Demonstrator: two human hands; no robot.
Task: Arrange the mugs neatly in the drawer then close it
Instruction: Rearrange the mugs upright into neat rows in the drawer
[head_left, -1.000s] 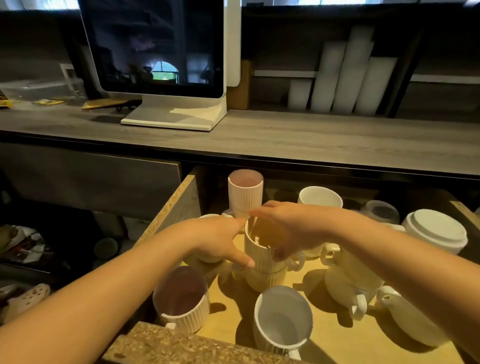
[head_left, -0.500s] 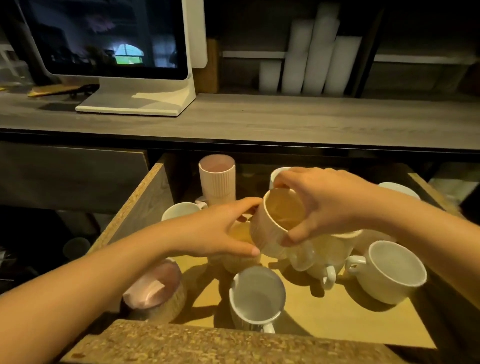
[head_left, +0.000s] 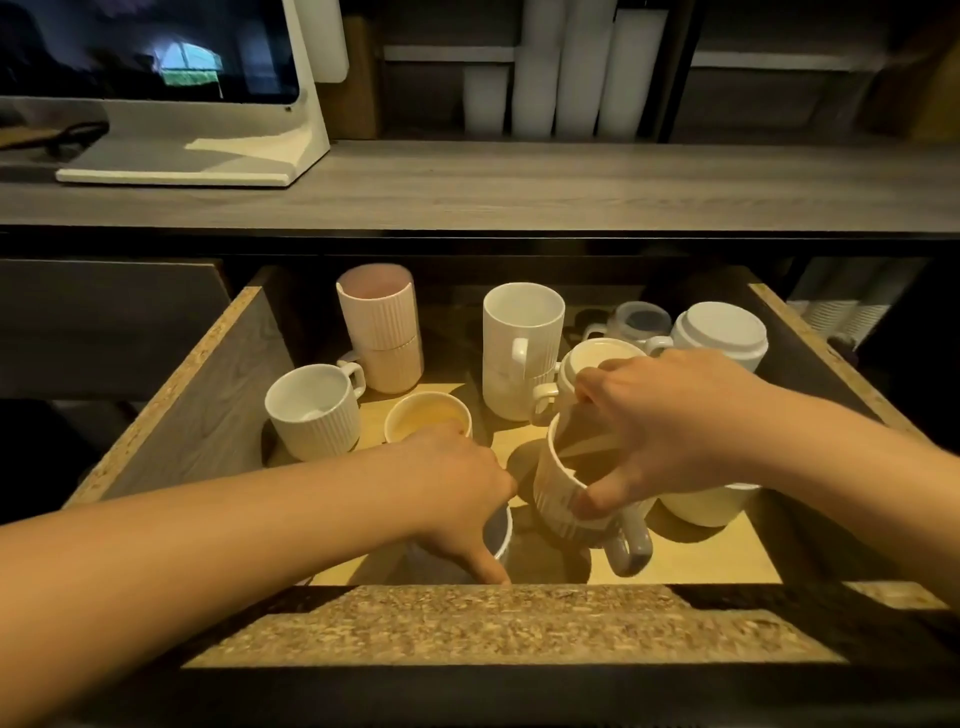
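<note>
The open wooden drawer (head_left: 208, 395) holds several mugs. My right hand (head_left: 670, 431) grips a ribbed white mug (head_left: 558, 499) by its rim, tilted above the drawer floor with its handle pointing toward me. My left hand (head_left: 457, 483) reaches down over a mug (head_left: 501, 530) at the front edge, fingers curled round its rim; most of that mug is hidden. A pink stack of two (head_left: 382, 332), a ribbed white mug (head_left: 314, 410), a small cup (head_left: 428, 421) and a tall white stack (head_left: 522, 343) stand upright behind.
At the back right sit an upside-down white mug (head_left: 719, 332) and a clear mug (head_left: 639, 319); a white cup (head_left: 706, 504) stands under my right wrist. The drawer front (head_left: 493, 623) is close to me. Above, the countertop (head_left: 519, 187) carries a monitor (head_left: 156, 78).
My right hand lifted the ribbed mug off the middle stack and carried it right and down. My left hand left that stack and dropped onto the front mug.
</note>
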